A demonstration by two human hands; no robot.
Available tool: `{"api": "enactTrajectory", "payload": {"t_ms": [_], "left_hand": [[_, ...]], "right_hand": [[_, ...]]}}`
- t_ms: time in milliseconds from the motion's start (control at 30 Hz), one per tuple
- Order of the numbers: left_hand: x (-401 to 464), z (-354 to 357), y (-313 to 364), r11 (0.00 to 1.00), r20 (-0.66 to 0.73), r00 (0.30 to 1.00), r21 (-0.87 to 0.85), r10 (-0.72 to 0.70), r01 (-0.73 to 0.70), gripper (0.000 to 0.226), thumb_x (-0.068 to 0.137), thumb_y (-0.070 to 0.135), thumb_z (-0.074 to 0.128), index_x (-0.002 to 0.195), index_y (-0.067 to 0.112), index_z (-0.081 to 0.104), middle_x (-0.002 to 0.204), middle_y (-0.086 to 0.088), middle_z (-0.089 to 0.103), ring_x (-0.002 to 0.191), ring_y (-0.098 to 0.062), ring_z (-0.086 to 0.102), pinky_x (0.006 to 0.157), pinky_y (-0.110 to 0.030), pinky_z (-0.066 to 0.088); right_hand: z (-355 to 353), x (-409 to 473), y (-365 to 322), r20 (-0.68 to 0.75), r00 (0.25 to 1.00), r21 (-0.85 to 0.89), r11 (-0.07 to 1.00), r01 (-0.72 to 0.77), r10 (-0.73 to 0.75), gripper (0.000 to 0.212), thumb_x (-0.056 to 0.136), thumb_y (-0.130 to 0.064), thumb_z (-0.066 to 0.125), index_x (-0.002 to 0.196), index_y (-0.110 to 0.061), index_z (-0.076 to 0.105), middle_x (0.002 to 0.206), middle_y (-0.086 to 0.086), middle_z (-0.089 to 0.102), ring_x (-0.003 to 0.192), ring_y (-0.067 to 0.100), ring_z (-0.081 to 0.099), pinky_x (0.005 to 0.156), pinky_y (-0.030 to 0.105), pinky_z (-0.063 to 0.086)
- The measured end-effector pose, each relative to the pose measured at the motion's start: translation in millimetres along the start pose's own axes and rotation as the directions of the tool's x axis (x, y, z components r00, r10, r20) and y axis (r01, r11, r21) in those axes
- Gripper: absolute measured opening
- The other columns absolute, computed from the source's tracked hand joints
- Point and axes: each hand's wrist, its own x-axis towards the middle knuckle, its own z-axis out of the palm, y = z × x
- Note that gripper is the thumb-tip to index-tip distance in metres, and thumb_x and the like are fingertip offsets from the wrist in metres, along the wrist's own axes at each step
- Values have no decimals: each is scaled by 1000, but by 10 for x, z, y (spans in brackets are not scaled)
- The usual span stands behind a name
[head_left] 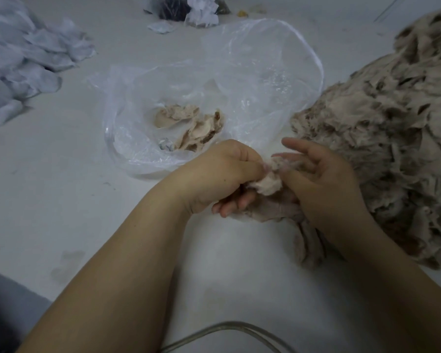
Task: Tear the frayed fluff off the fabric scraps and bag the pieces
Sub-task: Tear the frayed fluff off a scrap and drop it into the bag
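Note:
Both hands meet over the white surface [239, 250] in front of a clear plastic bag [252, 80]. My left hand [219, 179] pinches a beige fabric scrap [269, 183] with curled fingers. My right hand [321, 179] holds the same scrap from the other side, thumb against it, with its index and middle fingers stretched out above. More of the scrap hangs down below my right hand [308, 240]. Several beige pieces [191, 126] lie inside the bag. The exact grip of the right fingers is partly hidden by the scrap.
A large heap of beige frayed scraps [392, 128] fills the right side. A pile of white fabric [21, 62] lies at the far left. Small bags and crumpled white bits [189, 8] sit at the back. A cable [227, 327] curves at the bottom edge.

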Motion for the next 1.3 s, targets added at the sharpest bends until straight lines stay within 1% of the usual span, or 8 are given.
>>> {"api": "enactTrajectory", "payload": {"t_ms": [133,333,467,633,733,867,1067,1300], "left_hand": [[14,-13,-9,999,-18,1000,37,-22,22,24,96,11,54,76,-1,59,52,-19,56,28,-19,43,33,-20,32],[23,28,-16,994,-67,997,107,26,-18,16,87,9,72,90,-1,60,66,-27,67,35,-24,52,34,-25,42],[3,-7,-8,991,-66,998,135,17,-8,7,89,2,66,84,-1,63,58,-19,65,32,-19,48,33,-23,39],[-28,-69,7,997,-68,998,74,11,-6,19,88,-2,65,70,5,61,52,-17,59,28,-18,45,33,-20,33],[-10,-107,10,1000,-151,988,-6,23,-24,18,87,-7,61,70,-3,57,49,-15,56,27,-19,44,31,-18,31],[22,-96,8,998,-231,972,-51,31,-44,23,88,-7,57,66,1,53,46,-12,54,27,-21,44,32,-19,29],[-1,-19,23,999,-122,991,-4,47,-48,15,90,2,67,84,-9,58,50,-16,60,33,-24,52,35,-25,43],[19,17,27,995,-170,986,-99,3,-20,34,103,11,49,80,-12,58,52,-18,59,32,-24,52,33,-24,44]], "right_hand": [[9,-32,-26,-52,997,-123,991,48,-54,25,87,-10,70,82,-35,71,78,-13,75,73,5,72,71,36,62],[44,-78,-36,-25,997,-165,984,70,-75,17,89,-15,67,89,-29,77,70,-11,74,64,6,71,62,38,62],[20,-65,-37,-58,994,-164,983,81,-91,29,90,-15,66,77,-41,73,59,-9,71,53,4,67,50,20,53],[-52,-5,-30,-158,987,5,999,-34,35,27,92,-14,63,71,-27,73,63,-2,72,49,9,65,43,16,45],[-136,-27,-79,110,991,-12,997,71,-70,20,85,-8,66,74,-20,77,64,4,72,48,13,63,43,20,47],[-76,-158,-137,569,821,-14,998,57,-39,34,70,-1,58,91,-19,79,82,2,77,68,18,74,56,25,58],[-4,-114,-147,320,946,183,977,-107,44,24,74,-47,75,78,-23,78,76,11,75,68,30,74,47,29,55],[21,-88,-111,214,967,246,951,-189,137,8,65,-18,77,68,-14,71,62,14,71,50,17,67,45,23,52]]}}
